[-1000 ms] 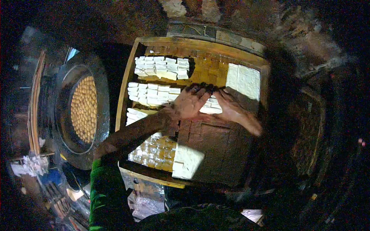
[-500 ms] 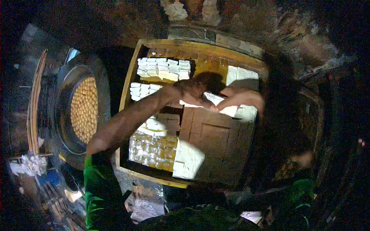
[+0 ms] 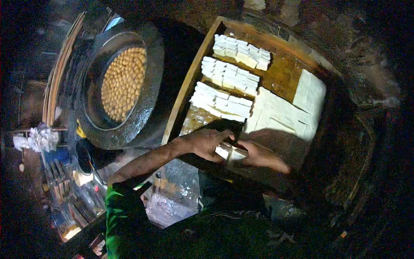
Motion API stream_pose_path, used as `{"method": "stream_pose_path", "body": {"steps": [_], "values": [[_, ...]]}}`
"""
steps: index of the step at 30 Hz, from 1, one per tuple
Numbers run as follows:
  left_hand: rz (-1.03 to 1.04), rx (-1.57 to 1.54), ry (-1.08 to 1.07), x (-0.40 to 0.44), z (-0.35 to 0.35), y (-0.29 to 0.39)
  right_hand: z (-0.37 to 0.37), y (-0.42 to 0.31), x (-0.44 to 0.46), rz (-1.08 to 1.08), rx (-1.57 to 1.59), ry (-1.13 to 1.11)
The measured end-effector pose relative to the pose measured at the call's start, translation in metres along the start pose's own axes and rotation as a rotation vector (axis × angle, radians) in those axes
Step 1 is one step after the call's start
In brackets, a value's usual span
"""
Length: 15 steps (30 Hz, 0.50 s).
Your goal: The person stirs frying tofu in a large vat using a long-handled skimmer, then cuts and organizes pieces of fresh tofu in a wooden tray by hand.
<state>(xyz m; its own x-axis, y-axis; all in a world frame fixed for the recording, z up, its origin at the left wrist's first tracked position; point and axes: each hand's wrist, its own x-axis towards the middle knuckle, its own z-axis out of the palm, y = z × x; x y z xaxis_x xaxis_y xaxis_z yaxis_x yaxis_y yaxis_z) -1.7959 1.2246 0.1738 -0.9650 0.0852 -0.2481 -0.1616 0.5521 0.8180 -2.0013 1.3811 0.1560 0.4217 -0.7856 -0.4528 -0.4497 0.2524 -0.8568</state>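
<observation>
Low over the near part of a wooden tray (image 3: 183, 101), my left hand (image 3: 209, 144) and my right hand (image 3: 261, 156) come together. Between their closed fingers is a small white tofu piece (image 3: 230, 152), cut into slabs. My palms face down or inward, and part of the tofu is hidden by the fingers. Just beyond my hands, a large white tofu sheet (image 3: 278, 114) with cut lines lies in the tray. To its left, stacked tofu slabs (image 3: 222, 101) sit in several short rows on a wet, brownish tray bottom.
A wide dark wok (image 3: 153, 116) full of round golden pieces (image 3: 124, 84) in liquid stands left of the tray. Crumpled white plastic (image 3: 41, 139) and assorted items lie at lower left. The surroundings are dark.
My view has turned, so tray and wok appear further right and higher. My hands have come from the middle of the tofu sheet toward the tray's near side, with tofu between them.
</observation>
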Motion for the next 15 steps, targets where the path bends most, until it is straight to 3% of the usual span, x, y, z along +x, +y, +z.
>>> {"method": "stream_pose_path", "body": {"steps": [2,3,5,8,9,11,15], "values": [[-0.079,0.087,0.057,-0.023,-0.006,-0.005,0.029,-0.003,0.027,0.054,-0.014,0.236],[-0.116,0.127,0.091,-0.032,-0.015,-0.003,0.039,-0.009,0.038,0.026,0.170,0.330],[-0.145,0.249,0.143,-0.048,-0.028,-0.010,0.045,-0.020,0.062,-0.075,-0.001,0.491],[0.022,0.443,0.316,-0.062,-0.025,-0.032,0.050,-0.038,0.082,-0.111,-0.383,0.667],[-0.036,0.517,0.228,-0.064,-0.017,-0.047,0.054,-0.041,0.086,-0.125,-0.578,0.717],[0.027,0.849,0.259,-0.061,-0.002,-0.068,0.060,-0.043,0.090,-0.096,-0.669,0.715],[0.031,0.834,0.346,-0.066,0.007,-0.067,0.066,-0.047,0.096,-0.031,-0.691,0.750]]}}
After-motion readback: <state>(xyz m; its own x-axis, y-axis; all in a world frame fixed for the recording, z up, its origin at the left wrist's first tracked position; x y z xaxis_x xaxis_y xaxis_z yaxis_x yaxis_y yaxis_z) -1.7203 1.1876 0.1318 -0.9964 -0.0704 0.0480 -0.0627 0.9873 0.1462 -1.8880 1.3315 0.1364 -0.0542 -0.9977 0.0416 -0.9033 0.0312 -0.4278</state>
